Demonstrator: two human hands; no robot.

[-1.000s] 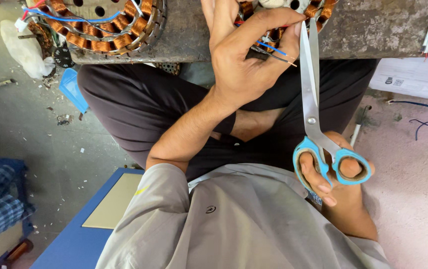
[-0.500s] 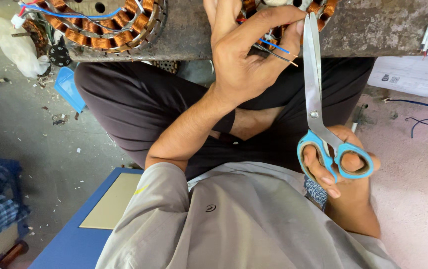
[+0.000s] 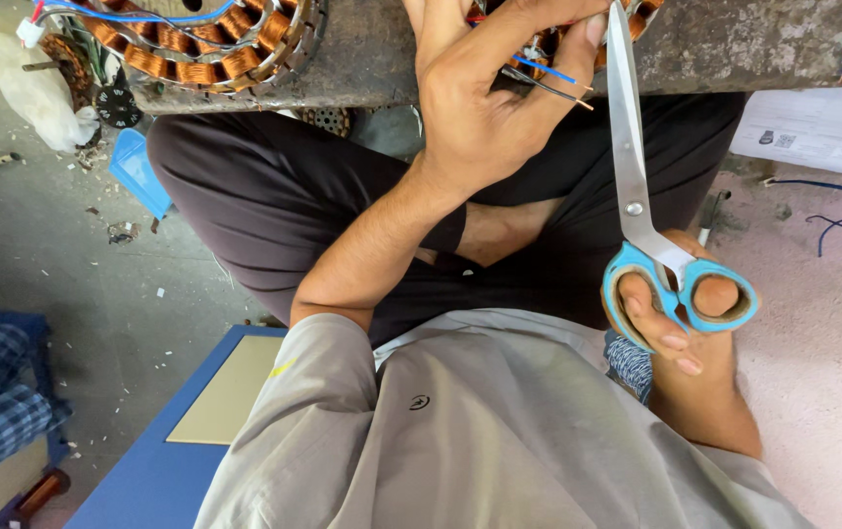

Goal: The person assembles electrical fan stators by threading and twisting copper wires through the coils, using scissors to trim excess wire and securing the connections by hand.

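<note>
The left hand [image 3: 485, 108] pinches thin wires [image 3: 548, 83] at a copper-wound stator [image 3: 558, 29] on the bench edge [image 3: 735, 44]; the right hand [image 3: 681, 313] grips blue-handled scissors [image 3: 637, 196]. Their blades point up, nearly closed, just beside the wires.

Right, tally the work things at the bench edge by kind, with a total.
Copper-wound stators: 2, one at left, one partly hidden behind the left hand.
Scissors, blue-handled, in the right hand: 1.
Thin wires pinched in the left hand's grip: 2.
Total: 5.
</note>
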